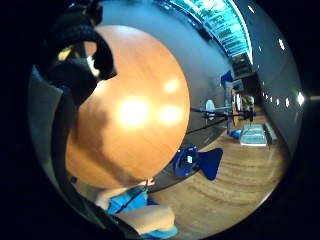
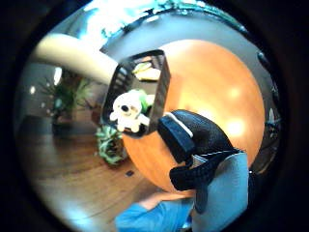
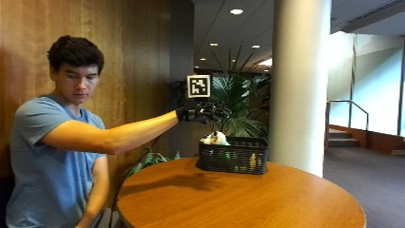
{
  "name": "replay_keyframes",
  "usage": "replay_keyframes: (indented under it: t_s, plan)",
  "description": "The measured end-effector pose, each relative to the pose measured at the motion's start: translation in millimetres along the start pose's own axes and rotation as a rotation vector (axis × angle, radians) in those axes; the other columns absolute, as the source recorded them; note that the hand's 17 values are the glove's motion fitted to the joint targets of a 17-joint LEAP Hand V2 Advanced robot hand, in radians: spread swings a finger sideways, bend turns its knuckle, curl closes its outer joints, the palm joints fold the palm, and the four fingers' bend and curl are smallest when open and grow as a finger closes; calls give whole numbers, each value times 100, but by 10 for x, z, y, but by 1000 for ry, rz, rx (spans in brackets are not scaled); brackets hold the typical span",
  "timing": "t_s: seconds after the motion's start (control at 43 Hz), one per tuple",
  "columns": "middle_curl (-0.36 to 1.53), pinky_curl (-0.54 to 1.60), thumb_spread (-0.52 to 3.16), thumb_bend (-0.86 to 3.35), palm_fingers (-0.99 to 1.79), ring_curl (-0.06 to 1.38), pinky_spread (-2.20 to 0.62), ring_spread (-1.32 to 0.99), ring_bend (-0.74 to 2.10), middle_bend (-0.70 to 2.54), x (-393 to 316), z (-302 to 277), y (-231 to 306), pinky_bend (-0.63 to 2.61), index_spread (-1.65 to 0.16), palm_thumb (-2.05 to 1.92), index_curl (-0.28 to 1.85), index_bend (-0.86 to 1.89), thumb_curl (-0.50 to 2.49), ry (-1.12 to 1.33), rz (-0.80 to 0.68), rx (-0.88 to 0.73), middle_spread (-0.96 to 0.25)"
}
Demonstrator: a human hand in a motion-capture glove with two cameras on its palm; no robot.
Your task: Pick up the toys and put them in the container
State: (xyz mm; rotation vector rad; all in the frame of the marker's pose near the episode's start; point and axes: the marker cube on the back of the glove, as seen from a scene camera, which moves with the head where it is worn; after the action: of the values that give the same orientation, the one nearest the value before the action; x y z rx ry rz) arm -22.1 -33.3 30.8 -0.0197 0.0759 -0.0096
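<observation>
Several toys [image 3: 216,138] half-hidden in the basket [image 3: 233,156]; right hand [image 3: 202,113] above (fingers' state unclear).

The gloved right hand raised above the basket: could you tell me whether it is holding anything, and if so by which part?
Nothing is held. The gloved right hand hangs in the air above the black basket, where a white plush toy already lies.

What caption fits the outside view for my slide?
Gloved right hand raised above a black basket holding a white plush toy on a round wooden table.
</observation>
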Motion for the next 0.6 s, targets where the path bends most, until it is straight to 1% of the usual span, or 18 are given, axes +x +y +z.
replay_keyframes:
  t_s: [0.046,0.116,0.139,0.163,0.256,0.279,0.349,0.395,0.604]
  plan:
    - [54,37,137,-2,-23,39,-18,-14,110,44,140,76,110,148,-28,4,10,14,26,-21,23,-24,1]
    - [51,36,133,-3,-33,33,-11,-9,88,35,229,157,272,144,-28,2,14,20,26,-76,-62,-34,3]
    - [51,36,133,-2,-26,34,-11,-8,90,36,252,190,327,144,-28,2,14,15,26,-85,-97,-28,3]
    - [49,35,131,-3,-35,30,-8,-7,78,31,282,232,384,142,-28,2,16,19,26,-84,-124,-22,4]
    - [46,33,126,-3,-31,25,-4,-3,61,22,446,409,579,134,-28,-1,19,18,26,-60,-192,-13,5]
    - [46,33,125,-3,-30,24,-3,-2,58,20,476,444,606,133,-28,-2,19,17,25,-51,-187,-13,5]
    - [44,32,122,-4,-26,21,-1,-1,51,16,541,535,641,128,-28,-3,20,16,25,10,-99,-8,5]
    - [42,31,121,-4,-24,21,0,1,48,15,580,579,678,126,-28,-3,21,15,25,39,-96,-8,5]
    - [37,30,119,-4,-19,19,3,3,39,14,603,693,747,120,-29,-4,21,12,24,-16,-3,-36,6]
